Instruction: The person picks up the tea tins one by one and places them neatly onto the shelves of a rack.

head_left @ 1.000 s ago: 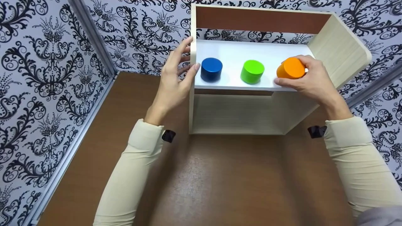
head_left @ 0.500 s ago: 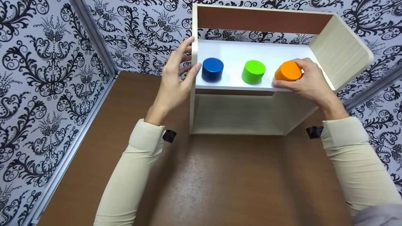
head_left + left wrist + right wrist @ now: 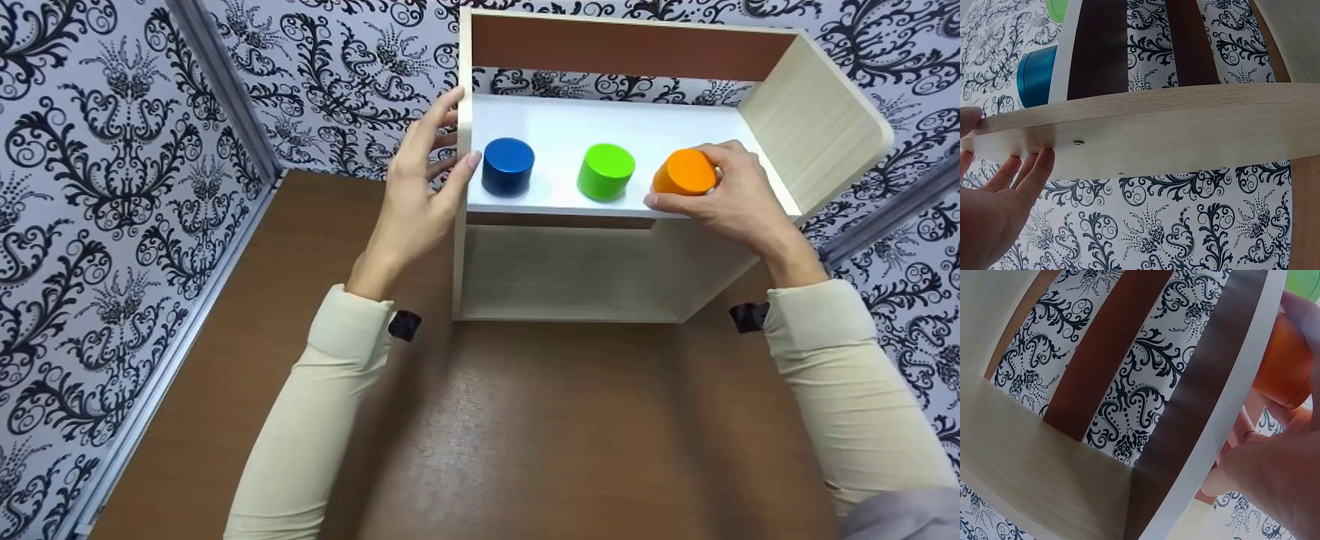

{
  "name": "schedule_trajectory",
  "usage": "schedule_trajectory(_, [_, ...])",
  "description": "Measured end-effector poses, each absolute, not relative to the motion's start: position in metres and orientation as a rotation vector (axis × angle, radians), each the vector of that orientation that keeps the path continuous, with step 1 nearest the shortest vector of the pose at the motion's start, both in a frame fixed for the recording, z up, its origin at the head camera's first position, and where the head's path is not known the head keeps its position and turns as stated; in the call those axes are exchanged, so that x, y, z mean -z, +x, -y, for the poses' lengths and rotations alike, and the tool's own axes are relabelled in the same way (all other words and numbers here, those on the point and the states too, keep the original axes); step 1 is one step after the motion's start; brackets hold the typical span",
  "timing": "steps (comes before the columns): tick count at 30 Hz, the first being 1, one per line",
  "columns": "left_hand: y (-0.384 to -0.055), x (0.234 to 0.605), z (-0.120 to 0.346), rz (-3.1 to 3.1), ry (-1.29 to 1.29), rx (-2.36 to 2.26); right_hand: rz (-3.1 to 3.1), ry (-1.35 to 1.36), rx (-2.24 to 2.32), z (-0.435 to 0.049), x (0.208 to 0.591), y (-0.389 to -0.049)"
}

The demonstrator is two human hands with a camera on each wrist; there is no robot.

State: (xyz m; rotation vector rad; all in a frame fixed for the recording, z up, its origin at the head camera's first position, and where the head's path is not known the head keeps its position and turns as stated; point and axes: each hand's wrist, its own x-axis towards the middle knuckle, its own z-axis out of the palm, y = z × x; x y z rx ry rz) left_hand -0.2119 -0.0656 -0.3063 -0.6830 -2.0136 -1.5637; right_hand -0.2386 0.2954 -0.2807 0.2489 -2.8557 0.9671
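Observation:
My right hand (image 3: pixel 742 196) holds an orange cylinder (image 3: pixel 685 172) with a lid-like top, near the front right of a white shelf board (image 3: pixel 555 124). The right wrist view shows the fingers behind the orange cylinder (image 3: pixel 1283 363), with the thumb close to the board's front edge. My left hand (image 3: pixel 416 184) pinches the left side panel (image 3: pixel 463 82) of the small wooden shelf unit. Its thumb lies at the front edge, and the fingertips press the outer face (image 3: pixel 1145 140) in the left wrist view. On the same board stand a blue cylinder (image 3: pixel 508 166) and a green cylinder (image 3: pixel 605 172).
A lower compartment (image 3: pixel 559 270) opens beneath the white board. The right side panel (image 3: pixel 817 120) rises beside my right hand. Behind the unit is a patterned wall (image 3: pixel 337 82), and brown flooring (image 3: pixel 525 420) extends in front.
My right hand has shifted a little left and toward the front with the orange cylinder, closer to the green one. The left hand keeps its hold on the panel.

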Motion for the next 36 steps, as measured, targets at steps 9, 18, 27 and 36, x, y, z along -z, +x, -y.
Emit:
schedule_trajectory(9, [-0.2115, 0.3058, 0.0655, 2.012, -0.685, 1.561, 2.904, 0.239, -0.943, -0.2955, 0.2804, -0.2390])
schedule_trajectory(18, [-0.2112, 0.3060, 0.0652, 2.008, -0.681, 1.566, 2.923, 0.242, -0.921, -0.2957, 0.2797, -0.2388])
schedule_trajectory(27, [-0.2124, 0.3070, 0.0652, 2.004, -0.691, 1.563, 2.921, 0.247, -0.932, -0.2963, 0.2793, -0.2374])
schedule_trajectory(36, [-0.2124, 0.3065, 0.0652, 1.993, -0.692, 1.590, 2.913, 0.220, -0.996, -0.2983, 0.2758, -0.2345])
